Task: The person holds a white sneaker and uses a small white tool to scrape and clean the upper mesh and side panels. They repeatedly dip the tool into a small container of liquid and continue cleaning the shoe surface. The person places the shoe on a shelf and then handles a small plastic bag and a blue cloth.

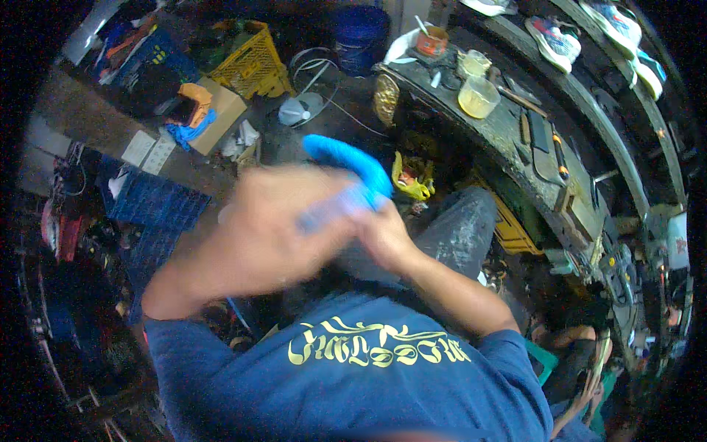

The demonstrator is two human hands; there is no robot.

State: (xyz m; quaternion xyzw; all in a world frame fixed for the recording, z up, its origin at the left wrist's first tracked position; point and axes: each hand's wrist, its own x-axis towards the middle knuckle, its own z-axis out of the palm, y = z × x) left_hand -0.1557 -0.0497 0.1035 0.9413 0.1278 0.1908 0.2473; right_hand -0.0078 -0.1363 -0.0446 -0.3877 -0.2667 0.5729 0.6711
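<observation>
A bright blue, curved, band-like piece (350, 156) is held up in front of my chest. It looks like part of a shoe, but blur hides its exact kind. My right hand (384, 234) is closed round its right end. My left hand (291, 221) is smeared by motion close to the lower left of the piece. The left fingers cannot be made out, nor whether they touch it. Beneath my hands is my trouser leg (460, 232), grey with pale smears.
On the right, a workbench (508, 140) bears a yellowish tub (479, 97), an orange pot (432, 41) and hand tools. Shoes (554, 43) stand on racks behind it. Yellow crates (254, 62), a blue bucket (361, 37) and a cardboard box (221, 118) are beyond. Another person's arm (585, 398) shows lower right.
</observation>
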